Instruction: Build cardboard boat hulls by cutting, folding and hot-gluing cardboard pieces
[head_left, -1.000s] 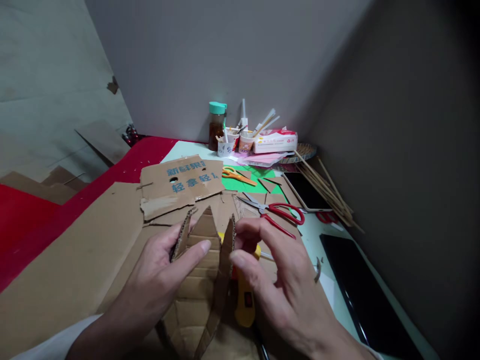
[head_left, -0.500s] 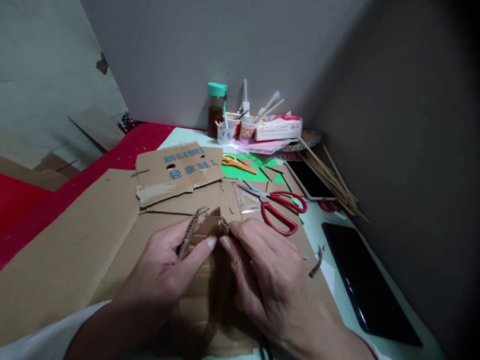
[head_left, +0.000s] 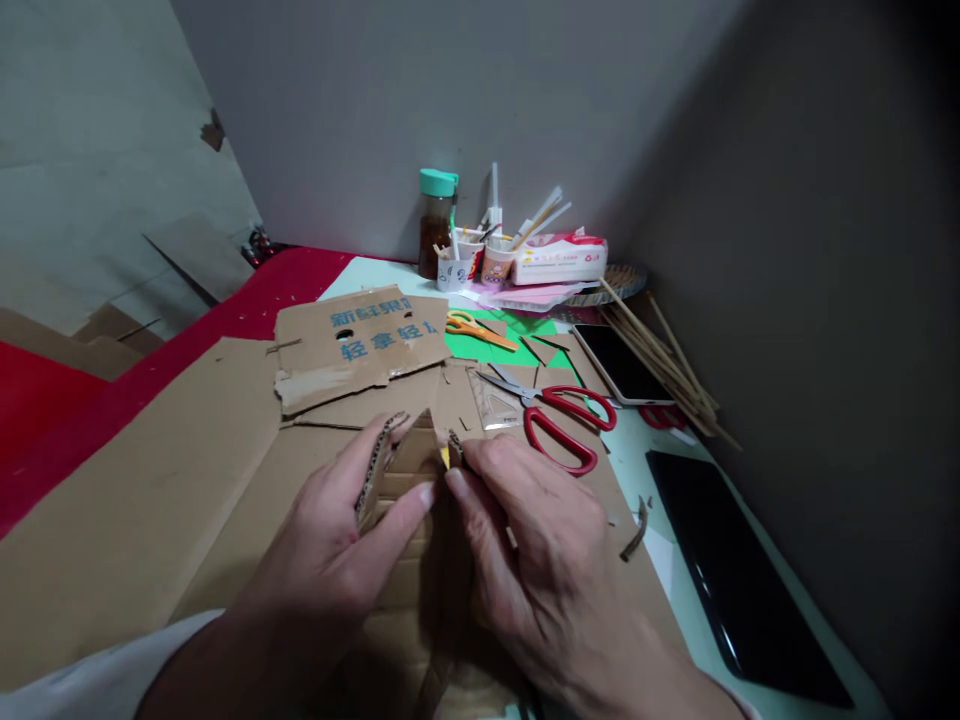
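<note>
Low in the middle of the head view is a folded piece of corrugated cardboard [head_left: 411,460], its raised edges pointing away from me. My left hand [head_left: 330,535] grips its left flap, the thumb lying along the inner face and the fingers behind. On the right side, my right hand [head_left: 536,530] pinches the other edge between thumb and fingers. A small yellow patch [head_left: 445,456] shows by the right fingertips; I cannot make out what it is. Red-handled scissors [head_left: 559,420] lie just beyond my right hand, blades pointing left, over a clear set square [head_left: 496,405].
Large cardboard sheets [head_left: 187,440] cover the left and middle. Orange scissors [head_left: 480,330] lie on a green sheet behind. Paper cups [head_left: 454,272], a bottle [head_left: 435,225] and a tissue pack [head_left: 561,262] stand at the back. Sticks [head_left: 660,360], a phone [head_left: 622,362] and a black tablet-like slab [head_left: 739,570] line the right.
The right edge of the folded cardboard has parted a little from its middle, and a yellow patch now shows there. Both hands keep their grip, nearly in place.
</note>
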